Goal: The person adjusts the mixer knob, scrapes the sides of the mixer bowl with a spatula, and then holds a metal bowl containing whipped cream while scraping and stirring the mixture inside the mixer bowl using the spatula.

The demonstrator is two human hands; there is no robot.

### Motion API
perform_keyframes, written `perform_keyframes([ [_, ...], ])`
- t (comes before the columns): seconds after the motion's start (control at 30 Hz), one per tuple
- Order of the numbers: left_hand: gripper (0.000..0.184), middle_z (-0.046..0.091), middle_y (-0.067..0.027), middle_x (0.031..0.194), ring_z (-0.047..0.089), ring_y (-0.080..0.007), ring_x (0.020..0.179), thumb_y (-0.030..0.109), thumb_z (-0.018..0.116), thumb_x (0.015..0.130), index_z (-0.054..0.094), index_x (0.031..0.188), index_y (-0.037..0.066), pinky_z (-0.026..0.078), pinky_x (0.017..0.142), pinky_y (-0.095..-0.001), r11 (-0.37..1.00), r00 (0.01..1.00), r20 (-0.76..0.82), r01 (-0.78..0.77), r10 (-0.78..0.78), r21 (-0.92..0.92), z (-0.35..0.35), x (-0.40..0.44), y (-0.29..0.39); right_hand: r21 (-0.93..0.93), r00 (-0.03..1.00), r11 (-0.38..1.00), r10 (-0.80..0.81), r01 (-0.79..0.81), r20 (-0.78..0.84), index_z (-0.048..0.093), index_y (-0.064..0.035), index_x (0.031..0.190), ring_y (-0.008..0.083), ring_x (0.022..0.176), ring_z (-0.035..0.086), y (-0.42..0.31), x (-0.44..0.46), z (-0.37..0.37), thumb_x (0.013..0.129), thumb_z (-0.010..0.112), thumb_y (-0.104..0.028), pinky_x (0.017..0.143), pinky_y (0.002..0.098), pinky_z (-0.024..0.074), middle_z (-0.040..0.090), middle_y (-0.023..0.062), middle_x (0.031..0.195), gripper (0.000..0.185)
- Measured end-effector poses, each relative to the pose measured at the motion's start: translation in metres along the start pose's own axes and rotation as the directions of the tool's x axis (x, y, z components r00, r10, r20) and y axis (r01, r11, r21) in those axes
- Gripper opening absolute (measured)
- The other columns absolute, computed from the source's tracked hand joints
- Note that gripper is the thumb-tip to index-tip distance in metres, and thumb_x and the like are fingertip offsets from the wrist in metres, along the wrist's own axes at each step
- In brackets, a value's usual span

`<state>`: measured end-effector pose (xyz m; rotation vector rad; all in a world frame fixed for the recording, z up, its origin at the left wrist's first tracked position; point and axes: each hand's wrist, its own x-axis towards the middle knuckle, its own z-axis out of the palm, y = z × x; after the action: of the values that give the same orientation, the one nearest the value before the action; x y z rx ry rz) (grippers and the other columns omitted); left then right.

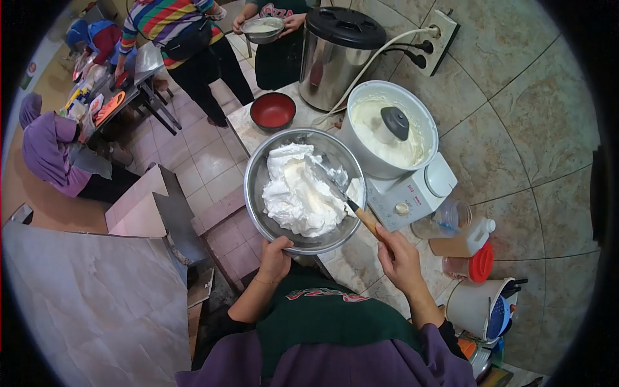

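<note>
A large steel mixing bowl (255, 216) is in front of me, holding a mound of white whipped cream (300, 190). My left hand (276, 259) grips the bowl's near rim, thumb over the edge. In my right hand (398, 258) is the wooden handle of a spatula (365, 218); its blade reaches into the cream and is partly covered by it. Just beyond the bowl, to the right, stands a stand mixer (403, 206) whose white bowl (429, 132) contains a pale creamy batter (374, 122).
A red bowl (273, 111) and a steel urn (329, 77) stand behind the steel bowl. Right of me are a plastic jug (461, 242), a red-lidded jar (480, 261) and a white bucket (467, 306). A power strip (438, 42) is on the wall. Several people work nearby, one holding a metal bowl (263, 37).
</note>
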<state>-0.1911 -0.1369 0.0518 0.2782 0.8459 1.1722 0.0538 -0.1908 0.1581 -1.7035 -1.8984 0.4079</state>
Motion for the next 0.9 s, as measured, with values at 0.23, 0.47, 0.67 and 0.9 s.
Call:
perform_keyframes([
  [0.23,0.053,0.056,-0.0079,0.100,0.057,-0.0174,0.076,-0.005,0.046,0.067,0.044,0.119,0.003,0.047,0.056,-0.0298,0.992,0.992,-0.029,0.125,-0.125,-0.024,-0.017,-0.010,-0.009,0.079,0.999,0.996,0.034,-0.031,-0.043,0.057,-0.0089,0.118,0.0227,0.057,0.054,-0.006,-0.021,0.013,0.080,0.058,-0.003,0.052,0.0319,0.0437,0.053,0.0093,0.072,0.039],
  [0.47,0.055,0.058,-0.0155,0.109,0.061,-0.0286,0.095,-0.003,0.044,0.068,0.041,0.123,-0.003,0.054,0.077,-0.0410,0.996,0.998,0.000,0.065,-0.065,0.065,-0.030,-0.026,-0.017,0.118,0.996,0.993,0.033,-0.022,-0.088,0.057,-0.0093,0.117,0.0235,0.058,0.056,-0.010,-0.039,0.018,0.078,0.059,-0.004,0.053,0.0325,0.0450,0.055,0.0093,0.074,0.039],
  [0.67,0.053,0.057,-0.0171,0.110,0.060,-0.0307,0.098,-0.002,0.045,0.069,0.042,0.121,-0.006,0.054,0.079,-0.0416,0.996,0.997,-0.020,0.078,-0.077,0.045,-0.031,-0.042,-0.023,0.067,0.998,0.998,-0.003,0.008,-0.064,0.057,-0.0125,0.118,0.0250,0.060,0.057,-0.017,-0.044,0.016,0.079,0.060,-0.009,0.053,0.0342,0.0463,0.055,0.0079,0.076,0.039],
  [0.9,0.056,0.055,-0.0098,0.101,0.060,-0.0211,0.081,-0.006,0.046,0.068,0.038,0.123,0.004,0.053,0.056,-0.0316,0.995,0.993,-0.080,0.091,-0.087,0.044,-0.026,-0.042,-0.016,-0.023,0.996,0.999,0.025,-0.027,-0.083,0.055,-0.0142,0.121,0.0253,0.063,0.057,-0.009,-0.044,0.016,0.080,0.059,-0.009,0.055,0.0356,0.0462,0.053,0.0073,0.076,0.042],
])
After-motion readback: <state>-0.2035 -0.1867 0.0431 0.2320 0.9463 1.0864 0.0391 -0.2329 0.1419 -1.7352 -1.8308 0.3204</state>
